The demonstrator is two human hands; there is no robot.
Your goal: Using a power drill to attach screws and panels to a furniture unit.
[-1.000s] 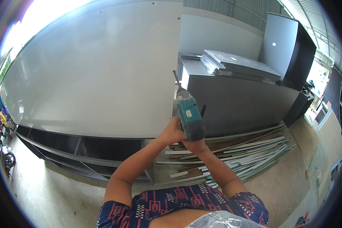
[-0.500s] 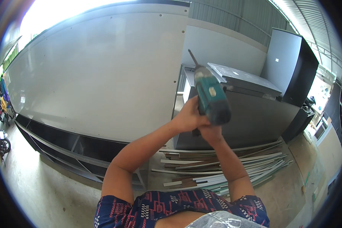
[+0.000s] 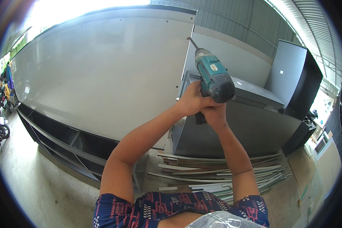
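Observation:
A teal and black cordless drill (image 3: 213, 74) is raised in front of me, its long bit pointing up and to the left. My left hand (image 3: 193, 99) and my right hand (image 3: 216, 114) are both closed round its handle, one against the other. The bit's tip lies over the upper right edge of a large light-grey panel (image 3: 102, 72); I cannot tell whether it touches. Small dark screw spots dot the panel's top and right edges.
Below the panel runs a dark open-compartment frame (image 3: 73, 150). Long thin strips (image 3: 201, 173) lie in a pile on the floor. To the right stand a grey cabinet (image 3: 250, 125) with a board (image 3: 258, 91) on top and a tall dark cabinet (image 3: 292, 76).
The drill has gone up with both hands, and its bit now reaches over the panel's right edge. The surroundings have shifted slightly down and right in the picture.

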